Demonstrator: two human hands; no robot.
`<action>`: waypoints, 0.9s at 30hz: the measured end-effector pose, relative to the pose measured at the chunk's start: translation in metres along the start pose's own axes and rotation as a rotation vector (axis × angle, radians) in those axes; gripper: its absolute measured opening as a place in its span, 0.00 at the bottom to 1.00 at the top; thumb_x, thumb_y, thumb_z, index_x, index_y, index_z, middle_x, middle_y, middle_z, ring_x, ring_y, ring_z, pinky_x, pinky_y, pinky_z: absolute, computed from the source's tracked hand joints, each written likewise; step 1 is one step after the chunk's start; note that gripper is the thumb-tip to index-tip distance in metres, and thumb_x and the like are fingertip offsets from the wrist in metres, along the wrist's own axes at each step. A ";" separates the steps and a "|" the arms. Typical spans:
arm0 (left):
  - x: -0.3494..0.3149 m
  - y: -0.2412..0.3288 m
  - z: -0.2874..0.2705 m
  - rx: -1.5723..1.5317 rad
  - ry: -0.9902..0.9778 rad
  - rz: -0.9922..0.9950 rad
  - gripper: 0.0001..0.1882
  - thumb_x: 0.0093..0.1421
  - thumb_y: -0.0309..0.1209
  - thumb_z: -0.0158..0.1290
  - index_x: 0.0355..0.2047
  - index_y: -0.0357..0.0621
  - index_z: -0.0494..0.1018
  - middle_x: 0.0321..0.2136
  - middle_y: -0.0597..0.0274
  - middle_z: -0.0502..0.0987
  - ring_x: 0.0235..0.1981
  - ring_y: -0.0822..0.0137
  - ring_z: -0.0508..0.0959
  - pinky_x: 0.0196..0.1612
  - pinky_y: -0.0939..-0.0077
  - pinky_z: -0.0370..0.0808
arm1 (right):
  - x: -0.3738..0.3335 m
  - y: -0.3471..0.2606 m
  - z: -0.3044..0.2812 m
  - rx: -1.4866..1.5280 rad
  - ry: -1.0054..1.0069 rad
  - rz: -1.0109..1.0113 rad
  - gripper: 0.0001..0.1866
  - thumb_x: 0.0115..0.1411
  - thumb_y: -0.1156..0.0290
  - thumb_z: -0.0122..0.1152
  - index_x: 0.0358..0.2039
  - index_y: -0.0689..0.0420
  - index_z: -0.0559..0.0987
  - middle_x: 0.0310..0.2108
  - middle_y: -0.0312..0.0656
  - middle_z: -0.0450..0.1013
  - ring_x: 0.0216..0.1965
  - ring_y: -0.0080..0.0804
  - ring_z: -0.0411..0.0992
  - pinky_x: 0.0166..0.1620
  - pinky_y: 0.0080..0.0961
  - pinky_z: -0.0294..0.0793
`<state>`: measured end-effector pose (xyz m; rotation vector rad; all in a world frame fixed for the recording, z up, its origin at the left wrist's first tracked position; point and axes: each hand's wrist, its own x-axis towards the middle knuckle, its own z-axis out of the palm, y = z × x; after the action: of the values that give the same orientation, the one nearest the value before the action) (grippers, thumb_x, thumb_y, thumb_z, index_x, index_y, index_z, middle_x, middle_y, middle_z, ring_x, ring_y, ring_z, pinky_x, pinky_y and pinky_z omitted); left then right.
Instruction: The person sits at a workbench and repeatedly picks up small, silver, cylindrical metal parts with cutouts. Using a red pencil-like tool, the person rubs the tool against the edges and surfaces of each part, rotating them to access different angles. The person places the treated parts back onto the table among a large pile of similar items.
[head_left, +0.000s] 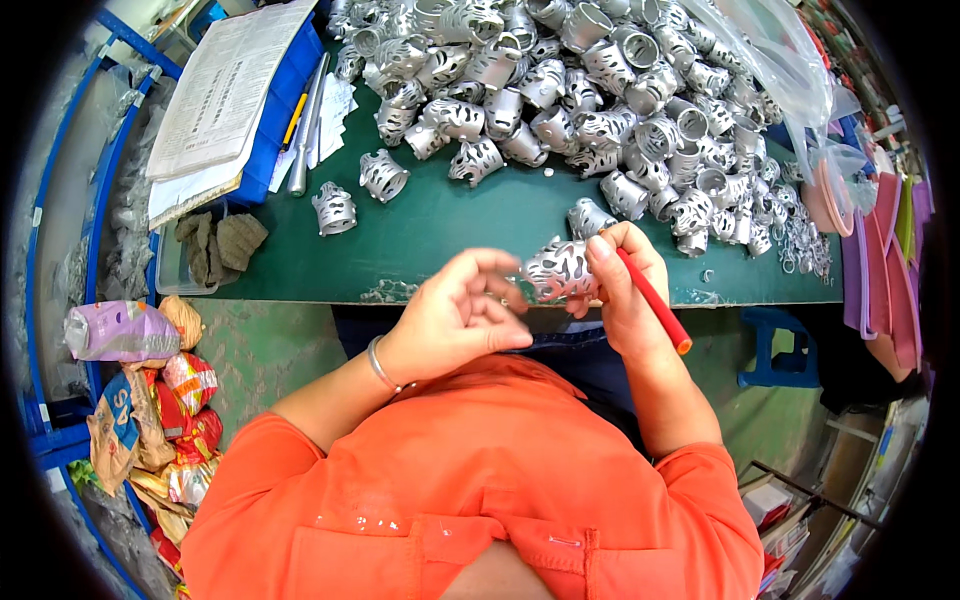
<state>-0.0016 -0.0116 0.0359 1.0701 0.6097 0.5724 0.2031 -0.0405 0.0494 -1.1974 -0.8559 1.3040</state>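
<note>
My right hand (632,285) is closed around a slim red rod (655,305), perhaps a tool handle, whose far tip is hidden by the fingers. Against those same fingers rests a silver cylinder (558,270) with cut-out wavy openings, held just over the table's near edge. To its left, my left hand (465,305) has loosely curled fingers set apart, slightly blurred, with nothing visible in them. Another silver cylinder (588,218) lies just beyond the held one.
A big heap of similar silver cylinders (540,85) covers the back of the green table (430,235). Three cylinders lie apart at its left, near a blue tray (275,100) with papers. Grey cloths (220,245) sit in a clear box; a blue stool (778,348) stands right.
</note>
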 end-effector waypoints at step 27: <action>0.009 -0.008 0.005 0.271 0.070 0.457 0.26 0.48 0.12 0.57 0.49 0.31 0.66 0.46 0.56 0.67 0.46 0.65 0.72 0.48 0.73 0.74 | -0.015 0.017 -0.001 -0.209 -0.135 -0.337 0.10 0.60 0.74 0.56 0.33 0.61 0.64 0.34 0.47 0.72 0.30 0.25 0.72 0.34 0.21 0.75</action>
<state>0.0098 -0.0113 0.0290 1.4649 0.5130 0.9457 0.1975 -0.0571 0.0348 -1.0753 -1.2584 1.0464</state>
